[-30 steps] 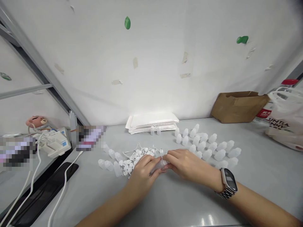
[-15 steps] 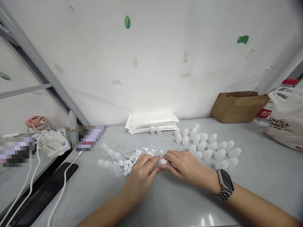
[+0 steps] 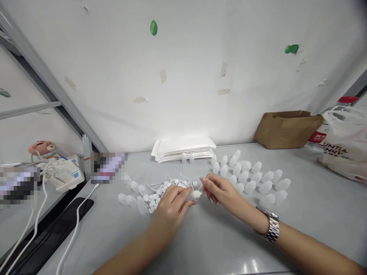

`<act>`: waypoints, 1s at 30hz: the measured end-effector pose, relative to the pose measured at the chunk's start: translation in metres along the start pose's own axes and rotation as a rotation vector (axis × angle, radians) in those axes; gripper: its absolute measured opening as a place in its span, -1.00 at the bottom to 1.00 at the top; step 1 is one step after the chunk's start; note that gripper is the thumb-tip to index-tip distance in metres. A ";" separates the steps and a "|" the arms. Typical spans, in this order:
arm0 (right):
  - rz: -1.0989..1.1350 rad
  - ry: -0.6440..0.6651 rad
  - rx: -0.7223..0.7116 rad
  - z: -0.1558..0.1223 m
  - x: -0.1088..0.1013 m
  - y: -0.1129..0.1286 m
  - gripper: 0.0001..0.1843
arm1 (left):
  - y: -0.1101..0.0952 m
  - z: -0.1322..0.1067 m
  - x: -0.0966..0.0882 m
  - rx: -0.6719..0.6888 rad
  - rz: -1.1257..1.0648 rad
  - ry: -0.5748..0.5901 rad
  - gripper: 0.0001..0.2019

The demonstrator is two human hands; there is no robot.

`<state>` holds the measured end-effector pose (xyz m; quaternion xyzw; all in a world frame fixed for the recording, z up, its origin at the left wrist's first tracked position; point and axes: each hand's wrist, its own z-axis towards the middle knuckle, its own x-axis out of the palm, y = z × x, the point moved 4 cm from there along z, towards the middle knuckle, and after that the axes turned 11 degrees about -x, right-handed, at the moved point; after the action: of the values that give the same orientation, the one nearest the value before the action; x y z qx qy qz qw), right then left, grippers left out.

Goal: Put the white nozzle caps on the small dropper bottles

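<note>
My left hand [image 3: 173, 202] is closed round a small translucent squeeze bottle [image 3: 189, 196], which lies on its side with its white pointed cap [image 3: 197, 194] facing right. Just right of that cap, my right hand [image 3: 217, 189] has its fingers bent and the fingertips drawn together. A thin white strip runs from the cap toward these fingertips; whatever they pinch is too small to make out. Behind my left hand is a pile of small white caps [image 3: 155, 198], some with thin curved straps. Several similar bottles [image 3: 250, 187] lie or stand to the right, others [image 3: 131, 201] to the left.
Against the wall lies a stack of white sheets or envelopes [image 3: 185, 146], two capped bottles [image 3: 192, 158] in front. A brown cardboard box [image 3: 288, 130] and a plastic bag [image 3: 345, 147] stand at the right. At the left are a white cable [image 3: 77, 223] and a long black object [image 3: 57, 236].
My right hand has come off the cap and moved slightly right and up, its wrist turned. My left hand still holds the bottle, whose white cap now shows more fully.
</note>
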<state>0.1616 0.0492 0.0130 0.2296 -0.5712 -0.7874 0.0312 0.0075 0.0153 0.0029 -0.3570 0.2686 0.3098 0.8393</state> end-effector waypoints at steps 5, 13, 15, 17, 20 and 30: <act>0.185 -0.185 0.070 0.007 -0.010 -0.006 -0.64 | -0.006 -0.005 0.009 0.093 -0.055 0.146 -0.78; 0.197 -0.180 0.109 0.007 -0.004 -0.009 -0.74 | -0.016 -0.010 0.014 0.140 -0.049 0.259 -0.76; 0.205 -0.169 0.115 0.007 -0.003 -0.010 -0.77 | -0.016 -0.010 0.014 0.135 -0.049 0.264 -0.77; 0.211 -0.157 0.111 0.008 -0.001 -0.012 -0.79 | -0.016 -0.010 0.014 0.132 -0.048 0.271 -0.78; 0.208 -0.159 0.094 0.008 0.000 -0.011 -0.79 | -0.015 -0.011 0.016 0.137 -0.051 0.284 -0.78; 0.430 -0.245 0.020 0.007 -0.013 -0.012 -0.74 | -0.005 -0.002 0.008 -0.311 -0.279 0.261 -0.73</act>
<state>0.1727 0.0631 0.0077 0.0059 -0.6142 -0.7790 0.1261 0.0160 0.0133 -0.0010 -0.5525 0.2720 0.1794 0.7672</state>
